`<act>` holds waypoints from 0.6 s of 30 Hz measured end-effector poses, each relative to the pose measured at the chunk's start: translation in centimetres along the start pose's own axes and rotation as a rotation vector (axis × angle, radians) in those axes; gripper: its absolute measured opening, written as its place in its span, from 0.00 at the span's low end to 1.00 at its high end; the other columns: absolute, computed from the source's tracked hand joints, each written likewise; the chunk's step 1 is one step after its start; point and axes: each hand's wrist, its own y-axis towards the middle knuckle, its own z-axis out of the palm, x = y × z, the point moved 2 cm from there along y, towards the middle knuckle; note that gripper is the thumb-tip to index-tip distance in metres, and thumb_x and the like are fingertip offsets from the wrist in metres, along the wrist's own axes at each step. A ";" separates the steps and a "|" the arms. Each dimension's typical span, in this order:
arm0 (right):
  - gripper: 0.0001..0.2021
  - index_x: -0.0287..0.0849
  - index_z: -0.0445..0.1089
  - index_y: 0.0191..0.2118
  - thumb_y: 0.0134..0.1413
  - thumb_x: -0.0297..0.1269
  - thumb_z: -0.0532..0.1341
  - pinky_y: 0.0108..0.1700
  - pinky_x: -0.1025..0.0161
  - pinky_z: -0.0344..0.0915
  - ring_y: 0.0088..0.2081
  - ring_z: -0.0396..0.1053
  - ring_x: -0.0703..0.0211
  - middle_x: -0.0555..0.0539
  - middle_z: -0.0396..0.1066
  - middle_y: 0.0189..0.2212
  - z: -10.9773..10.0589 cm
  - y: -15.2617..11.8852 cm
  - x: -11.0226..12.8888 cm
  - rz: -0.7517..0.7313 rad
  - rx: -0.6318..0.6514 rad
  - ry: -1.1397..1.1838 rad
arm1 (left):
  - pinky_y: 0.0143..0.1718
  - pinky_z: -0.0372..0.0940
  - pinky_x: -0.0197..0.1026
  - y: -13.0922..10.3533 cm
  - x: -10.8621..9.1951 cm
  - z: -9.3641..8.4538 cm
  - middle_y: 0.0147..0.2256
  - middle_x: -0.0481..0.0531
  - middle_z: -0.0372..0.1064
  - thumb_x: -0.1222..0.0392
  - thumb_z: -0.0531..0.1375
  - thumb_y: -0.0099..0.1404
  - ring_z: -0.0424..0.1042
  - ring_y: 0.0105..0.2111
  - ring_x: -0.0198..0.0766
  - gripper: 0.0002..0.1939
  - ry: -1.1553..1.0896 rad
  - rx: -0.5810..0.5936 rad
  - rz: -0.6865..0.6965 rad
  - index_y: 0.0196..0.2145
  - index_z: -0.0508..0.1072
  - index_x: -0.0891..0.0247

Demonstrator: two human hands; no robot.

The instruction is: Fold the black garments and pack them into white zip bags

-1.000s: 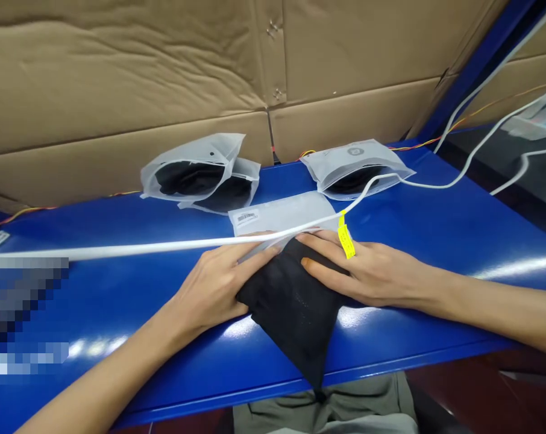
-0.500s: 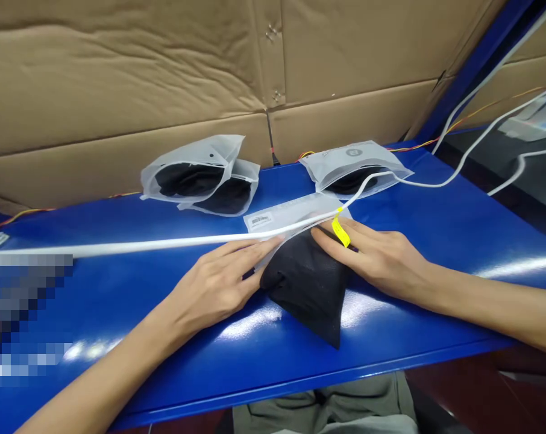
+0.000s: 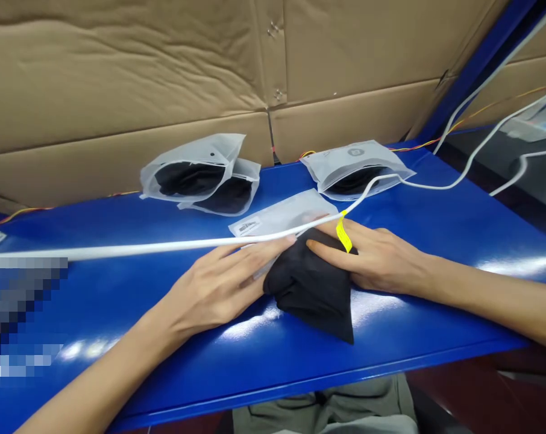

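A frosted plastic bag (image 3: pixel 279 214) with a small barcode label lies on the table, its mouth facing me. From that mouth hangs a folded black cloth (image 3: pixel 318 295), its pointed corner toward the front edge. My left hand (image 3: pixel 214 292) grips the bag at the left side of the opening, thumb against the cloth's edge. On the other side, my right hand (image 3: pixel 381 259) has its thumb on top of the cloth and its fingers reaching toward the bag, partly hidden. A white cable (image 3: pixel 164 245) with a yellow tag (image 3: pixel 344 235) passes in front of the bag and the fingers.
Two overlapping frosted bags (image 3: pixel 230 154) with black contents stand at the back left. Another such bag (image 3: pixel 367 154) lies at the back right. Cardboard (image 3: pixel 128 66) lines the back of the blue table (image 3: pixel 436 325). A pixelated dark object (image 3: pixel 20 295) sits at left.
The bag has turned, its labelled end moving left. The cloth's hanging corner has shifted right. Both hands keep their hold with slight finger movement.
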 end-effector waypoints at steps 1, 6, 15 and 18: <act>0.28 0.44 0.64 0.68 0.66 0.21 0.53 0.33 0.63 0.75 0.63 0.72 0.40 0.30 0.70 0.65 0.1 -0.1 -0.1 0.002 -0.016 -0.016 | 0.64 0.69 0.44 0.1 -0.1 0.0 0.63 0.54 0.76 0.65 0.52 0.82 0.75 0.63 0.43 0.23 0.015 -0.007 0.033 0.69 0.68 0.57; 0.28 0.47 0.64 0.70 0.70 0.20 0.52 0.42 0.63 0.78 0.67 0.68 0.46 0.39 0.71 0.66 0.1 -0.5 -0.6 0.057 -0.039 -0.051 | 0.66 0.68 0.43 0.5 -0.6 0.1 0.59 0.57 0.79 0.67 0.52 0.82 0.76 0.61 0.40 0.18 0.120 -0.077 0.109 0.65 0.70 0.66; 0.27 0.48 0.62 0.71 0.73 0.22 0.49 0.64 0.49 0.72 0.76 0.52 0.50 0.43 0.64 0.72 0.7 0.2 -1.2 -0.094 -0.069 0.222 | 0.59 0.76 0.47 -0.1 -0.1 0.3 0.61 0.57 0.77 0.63 0.54 0.82 0.78 0.59 0.47 0.13 0.257 -0.114 0.054 0.52 0.78 0.61; 0.25 0.47 0.63 0.70 0.74 0.24 0.48 0.72 0.46 0.63 0.75 0.54 0.53 0.43 0.64 0.71 1.1 0.8 -1.5 -0.120 -0.062 0.384 | 0.62 0.74 0.45 0.0 -0.1 0.3 0.60 0.58 0.78 0.63 0.52 0.83 0.78 0.60 0.45 0.16 0.092 -0.059 0.006 0.55 0.79 0.64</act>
